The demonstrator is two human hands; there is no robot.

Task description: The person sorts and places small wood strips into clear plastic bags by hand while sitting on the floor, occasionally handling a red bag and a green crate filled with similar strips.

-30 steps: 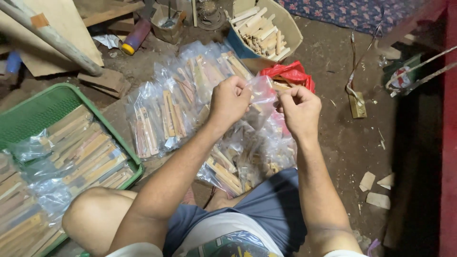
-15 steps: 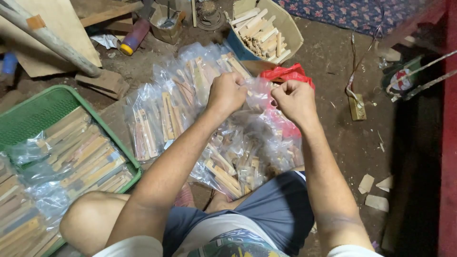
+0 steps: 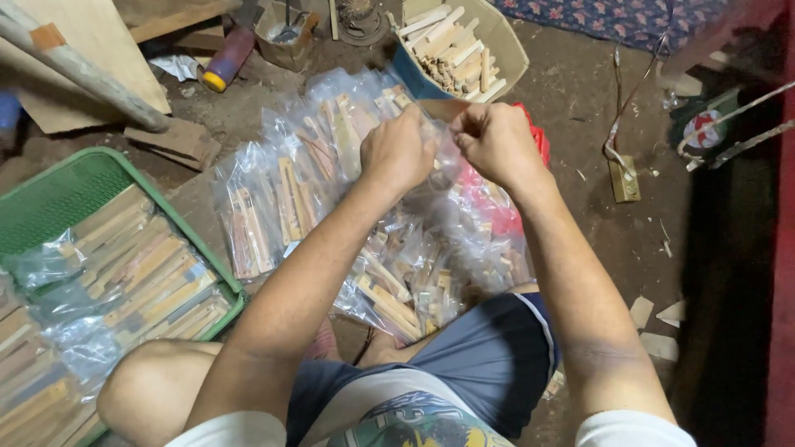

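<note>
Compared with a second ago, my two hands have drawn in tighter and lifted a little toward the top of the pile: a moment back they sat a bit apart with a gap between the knuckles, and now my left hand (image 3: 399, 151) and right hand (image 3: 495, 141) nearly meet, with only the crumpled mouth of a clear plastic bag (image 3: 440, 141) stretched between them. Both hands are curled closed, fingers pressed together in a pinch on that bag's neck; I cannot see the fingertips themselves, since the backs of the hands face the camera. From how the film bunches between them, I judge that I am in the middle of closing or twisting the top of this one packet rather than picking up a new one. The bag hangs just above the heap of filled bags of wooden sticks (image 3: 331, 207) spread on the dirt floor (image 3: 580, 108) in front of my knees, and it appears to touch the ones under it. A red plastic bag (image 3: 537, 141) shows just beyond my right hand. To my left the green tray (image 3: 66, 190) holds more packed bags laid in rows, well apart from my hands, and beyond the heap stands a cardboard box of loose sticks (image 3: 460, 45), untouched. The pile, the tray and the box lie as they did before; only my hands and the bag between them have shifted.
</note>
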